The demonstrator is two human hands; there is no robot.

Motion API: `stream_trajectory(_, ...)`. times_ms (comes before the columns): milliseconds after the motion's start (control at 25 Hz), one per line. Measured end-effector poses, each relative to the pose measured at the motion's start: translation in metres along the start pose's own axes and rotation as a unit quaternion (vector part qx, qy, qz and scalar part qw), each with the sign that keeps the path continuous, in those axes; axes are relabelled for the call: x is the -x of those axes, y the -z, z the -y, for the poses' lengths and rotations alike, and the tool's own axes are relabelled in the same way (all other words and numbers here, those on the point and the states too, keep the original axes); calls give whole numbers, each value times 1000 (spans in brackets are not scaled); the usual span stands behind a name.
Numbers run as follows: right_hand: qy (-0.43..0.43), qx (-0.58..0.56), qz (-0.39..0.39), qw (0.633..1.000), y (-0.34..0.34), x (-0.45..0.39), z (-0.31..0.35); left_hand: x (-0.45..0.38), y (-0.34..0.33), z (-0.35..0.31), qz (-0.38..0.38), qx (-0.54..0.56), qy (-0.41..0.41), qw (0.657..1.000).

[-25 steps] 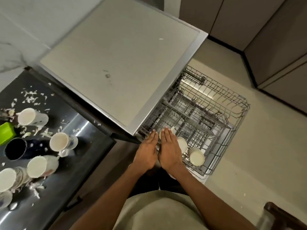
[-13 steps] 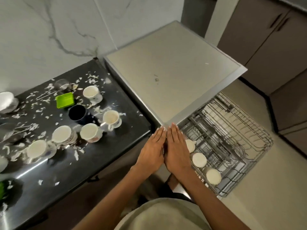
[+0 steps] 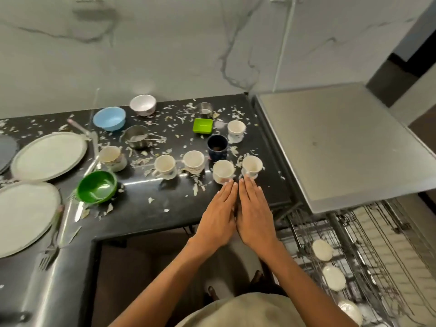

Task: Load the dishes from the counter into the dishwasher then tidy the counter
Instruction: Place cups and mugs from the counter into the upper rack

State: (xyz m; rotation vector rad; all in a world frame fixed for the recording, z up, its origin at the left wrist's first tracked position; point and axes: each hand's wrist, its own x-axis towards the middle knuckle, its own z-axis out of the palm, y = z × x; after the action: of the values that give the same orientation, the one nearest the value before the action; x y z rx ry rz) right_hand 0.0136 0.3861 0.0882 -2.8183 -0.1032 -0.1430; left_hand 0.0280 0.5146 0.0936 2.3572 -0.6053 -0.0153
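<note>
Both my hands are flat, palms down, fingers straight, side by side and touching along the inner edges, holding nothing. Left hand (image 3: 218,217) and right hand (image 3: 254,215) are out over the front edge of the black counter (image 3: 146,215), near its right end.

My fingertips sit just short of two white cups: one cup (image 3: 223,171) ahead of my left hand, another cup (image 3: 252,165) ahead of my right. Whether they touch, I cannot tell.

Behind those, a dark blue mug (image 3: 217,147). Further left along the counter: more white cups, a green bowl (image 3: 97,186), a blue bowl (image 3: 109,118), two large plates at the left edge.

Pale scraps are scattered over the whole surface.

The dishwasher rack (image 3: 368,256) is pulled out at lower right, three white cups in it along its near side.
</note>
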Motion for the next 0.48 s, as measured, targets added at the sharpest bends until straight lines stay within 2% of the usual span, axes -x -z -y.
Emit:
stream_trajectory(200, 65, 14, 9, 998, 0, -43, 34, -9, 31, 30, -49, 21, 62, 997)
stream_trajectory(480, 70, -10, -4, 997, 7, -113, 36, -57, 55, 49, -76, 35, 92, 992)
